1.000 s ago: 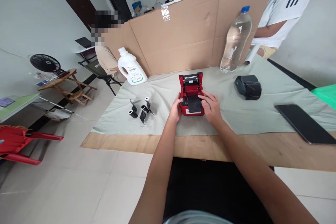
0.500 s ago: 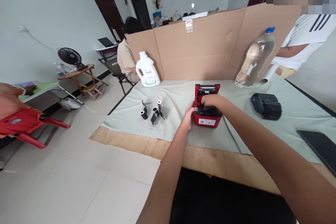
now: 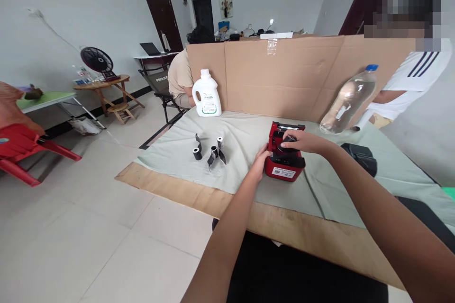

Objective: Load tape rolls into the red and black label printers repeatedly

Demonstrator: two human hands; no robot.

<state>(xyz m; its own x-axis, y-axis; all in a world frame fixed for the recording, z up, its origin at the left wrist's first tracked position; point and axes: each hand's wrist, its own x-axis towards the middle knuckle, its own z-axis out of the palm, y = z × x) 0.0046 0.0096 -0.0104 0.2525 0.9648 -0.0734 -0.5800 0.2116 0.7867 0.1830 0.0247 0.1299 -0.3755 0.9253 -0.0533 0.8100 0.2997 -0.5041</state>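
Left hand (image 3: 262,161) unclenched against red printer (image 3: 284,168), right hand (image 3: 301,141) apparently tight around black roll (image 3: 290,138).

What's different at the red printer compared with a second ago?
The right hand moved from the right front of the red printer up toward its open lid, and now grips a dark roll there. The black strip that hung over the front is gone from there, leaving the white label in plain view. Unchanged: the left hand on the printer's left side, the lid open, the small rolls on the cloth.
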